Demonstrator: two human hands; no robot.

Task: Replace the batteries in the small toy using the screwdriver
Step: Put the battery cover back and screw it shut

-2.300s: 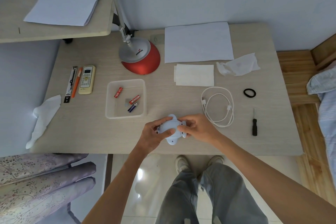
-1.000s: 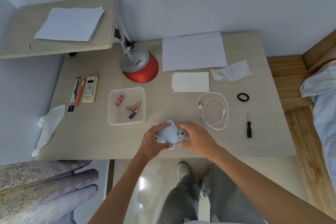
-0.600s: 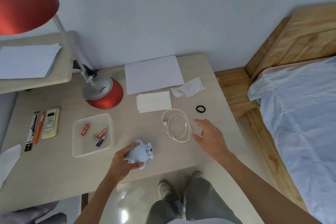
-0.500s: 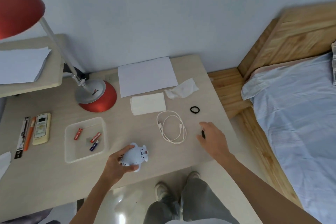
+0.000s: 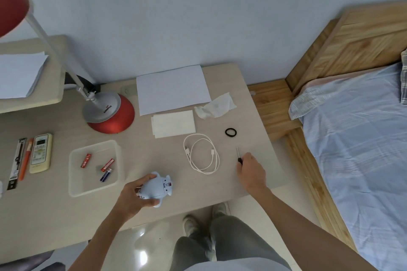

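1. Desk [image 5: 154, 156]: right hand [image 5: 251, 171] has left the toy [image 5: 155, 188]; I see it now pinching the screwdriver [image 5: 239, 159] handle.
2. Left hand [image 5: 132, 196] alone grips toy at near edge; unscrewing can start.

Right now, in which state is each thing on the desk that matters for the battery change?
toy: gripped by left hand, underside up.
screwdriver: handle gripped by right hand, tip pointing away.
batteries: three, lying loose in tray.
cable: coiled, both plugs free.
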